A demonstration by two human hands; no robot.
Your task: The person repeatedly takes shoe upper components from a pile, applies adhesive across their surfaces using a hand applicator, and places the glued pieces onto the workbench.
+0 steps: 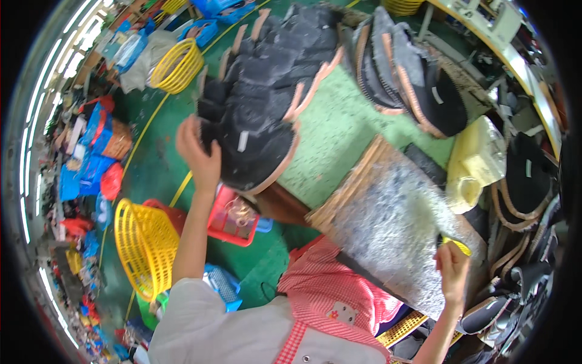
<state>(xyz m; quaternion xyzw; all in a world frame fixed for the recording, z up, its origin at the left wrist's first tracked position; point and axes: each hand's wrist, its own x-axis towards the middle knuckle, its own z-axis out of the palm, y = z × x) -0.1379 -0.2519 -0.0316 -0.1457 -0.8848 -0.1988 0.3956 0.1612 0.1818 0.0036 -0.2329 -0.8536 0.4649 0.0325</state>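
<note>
My left hand point(199, 156) is at the left edge of the nearest black shoe upper point(257, 151), thumb and fingers apart around that edge. I cannot make out a firm hold. This upper has a pinkish-tan rim and a small white label, and lies at the near end of a long overlapping row of black uppers point(279, 60). Over the right side of a worn, whitish-grey board point(388, 212), my right hand point(453, 267) is closed around a small yellow tool point(459, 245). Most of the tool is hidden by the fingers, so its kind does not show.
A second stack of uppers point(418, 85) lies at the far right of the pale green table point(330, 121). Right of the board are a yellowish plastic container point(476, 164) and more uppers point(527, 176). Yellow baskets point(142, 249) and a red tray point(232, 218) stand below, left of me.
</note>
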